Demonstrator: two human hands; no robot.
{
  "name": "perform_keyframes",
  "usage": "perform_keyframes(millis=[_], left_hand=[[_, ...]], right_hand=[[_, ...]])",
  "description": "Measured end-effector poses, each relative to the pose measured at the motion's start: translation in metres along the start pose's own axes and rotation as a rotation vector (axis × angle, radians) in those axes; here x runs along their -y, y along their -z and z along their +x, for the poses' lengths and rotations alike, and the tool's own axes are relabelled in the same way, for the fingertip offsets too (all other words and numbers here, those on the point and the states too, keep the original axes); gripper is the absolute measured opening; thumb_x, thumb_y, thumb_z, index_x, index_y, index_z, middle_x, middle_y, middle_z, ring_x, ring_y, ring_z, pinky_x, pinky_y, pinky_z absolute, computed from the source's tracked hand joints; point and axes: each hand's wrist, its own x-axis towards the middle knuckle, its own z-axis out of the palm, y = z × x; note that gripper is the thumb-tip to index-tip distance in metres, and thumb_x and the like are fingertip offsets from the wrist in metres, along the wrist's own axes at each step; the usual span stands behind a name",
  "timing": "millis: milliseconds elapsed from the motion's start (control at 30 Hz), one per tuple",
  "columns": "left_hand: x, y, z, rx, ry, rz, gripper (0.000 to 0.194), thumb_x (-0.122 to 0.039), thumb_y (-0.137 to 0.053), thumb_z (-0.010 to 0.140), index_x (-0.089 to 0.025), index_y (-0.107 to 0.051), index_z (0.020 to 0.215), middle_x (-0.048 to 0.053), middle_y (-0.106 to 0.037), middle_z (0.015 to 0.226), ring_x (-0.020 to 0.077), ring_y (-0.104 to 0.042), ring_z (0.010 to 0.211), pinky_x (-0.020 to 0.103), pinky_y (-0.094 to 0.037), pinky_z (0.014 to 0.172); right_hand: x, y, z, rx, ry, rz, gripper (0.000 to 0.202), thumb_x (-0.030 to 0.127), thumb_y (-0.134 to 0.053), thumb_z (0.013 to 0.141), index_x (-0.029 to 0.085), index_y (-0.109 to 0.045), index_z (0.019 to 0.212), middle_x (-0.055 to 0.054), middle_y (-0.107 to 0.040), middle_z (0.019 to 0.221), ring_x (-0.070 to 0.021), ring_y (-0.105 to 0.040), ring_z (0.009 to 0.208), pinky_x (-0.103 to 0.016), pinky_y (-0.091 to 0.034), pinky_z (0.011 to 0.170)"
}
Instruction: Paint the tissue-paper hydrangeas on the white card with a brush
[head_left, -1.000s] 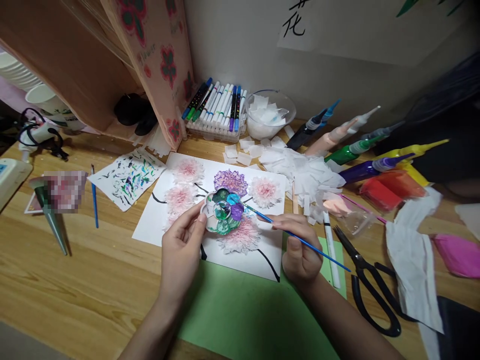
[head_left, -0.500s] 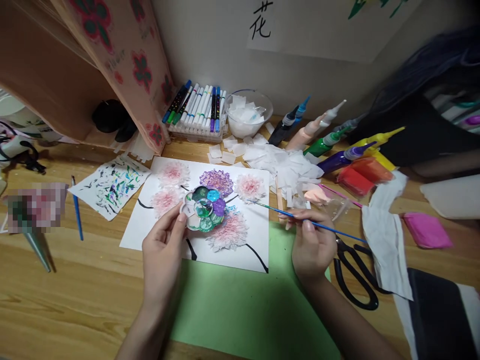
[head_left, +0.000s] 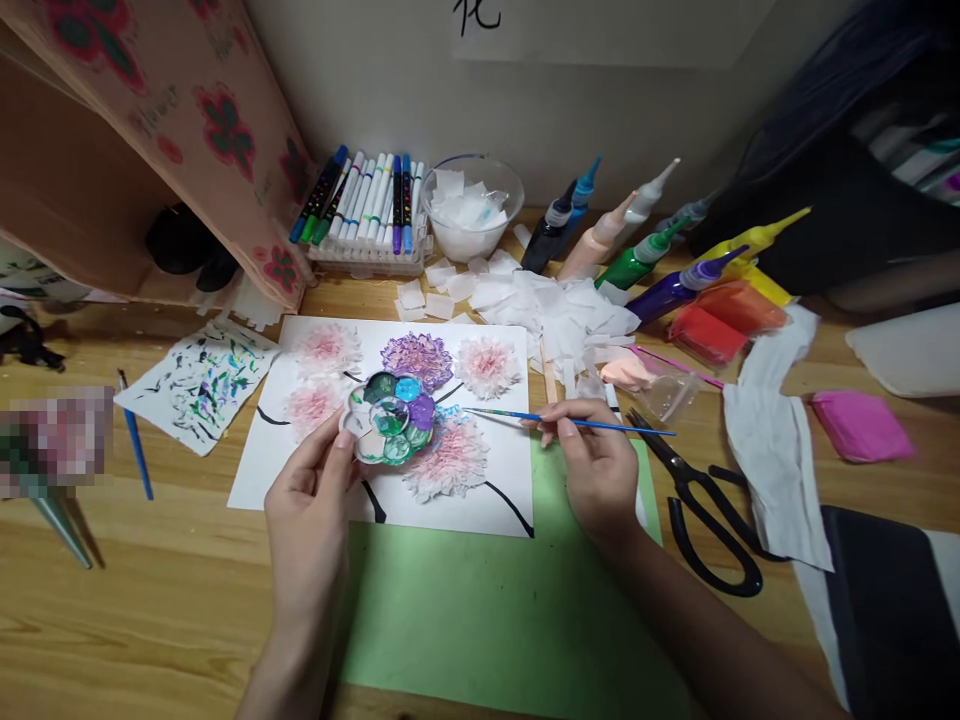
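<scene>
My left hand (head_left: 311, 485) is closed on the left rim of a flower-shaped paint palette (head_left: 373, 446), whose wells hold green, blue and purple paint. The palette hangs over a white sheet (head_left: 251, 470) with fluffy paper flowers on it. My right hand (head_left: 596, 465) pinches a thin blue paintbrush (head_left: 592, 424), its tip pointing left at the top edge of the lower pink flower (head_left: 448, 462). Blue dabs show on that edge; whether the bristles touch it I cannot tell. Behind the palette sits a purple-painted flower (head_left: 417, 360). Green paper (head_left: 480, 610) lies under the sheet.
White paper scraps (head_left: 555, 310), a glass bowl (head_left: 480, 240) and a marker box (head_left: 367, 258) stand behind. Paint bottles (head_left: 637, 260) lean at back right. Black scissors (head_left: 694, 480) lie right of my right hand. A second brush (head_left: 139, 450) and a paint-smeared sheet (head_left: 199, 385) lie left.
My right hand has brought the brush left and a little down, from beside the right pink flower to the lower pink flower's top edge. The view has shifted slightly; my left hand still holds the palette.
</scene>
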Motion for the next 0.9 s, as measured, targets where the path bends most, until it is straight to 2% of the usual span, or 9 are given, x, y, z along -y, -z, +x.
perform_keyframes(millis=[367,633,800,900], left_hand=[[-0.0003,0.0001,-0.0003,-0.041,-0.008,-0.013,0.028,-0.034,-0.074,0.074,-0.025,-0.073,0.100,0.001,-0.073,0.102,0.0145,-0.067,0.092,0.022,-0.053,0.081],[0.0004,0.0007,-0.0003,0.007,-0.011,-0.005,0.028,-0.034,-0.072,0.076,-0.026,-0.072,0.104,0.001,-0.072,0.109,0.0160,-0.065,0.100,0.023,-0.052,0.085],[0.0010,0.0018,-0.0004,0.003,-0.029,-0.002,0.030,-0.034,-0.071,0.076,-0.025,-0.072,0.104,0.003,-0.072,0.109,0.0180,-0.065,0.100,0.026,-0.053,0.085],[0.0013,0.0018,-0.0005,0.002,-0.024,-0.002,0.031,-0.034,-0.072,0.076,-0.025,-0.071,0.106,0.003,-0.071,0.110,0.0185,-0.065,0.100,0.028,-0.053,0.086]], right_hand=[[0.0002,0.0000,-0.0005,-0.001,0.014,-0.022,0.012,0.021,-0.048,0.090,0.023,-0.060,0.088,0.000,-0.062,0.083,-0.0097,-0.061,0.076,-0.021,-0.048,0.067],[-0.0010,0.0003,-0.0012,-0.010,0.039,-0.010,0.012,0.019,-0.049,0.090,0.022,-0.061,0.089,-0.001,-0.062,0.084,-0.0118,-0.063,0.079,-0.023,-0.048,0.066],[0.0026,0.0010,0.0006,-0.110,0.080,0.026,0.013,0.020,-0.048,0.089,0.020,-0.059,0.083,-0.001,-0.061,0.080,-0.0111,-0.060,0.068,-0.025,-0.047,0.060],[0.0038,0.0014,0.0010,-0.126,0.089,0.021,0.013,0.019,-0.048,0.088,0.019,-0.059,0.080,0.000,-0.059,0.077,-0.0098,-0.056,0.063,-0.026,-0.048,0.061]])
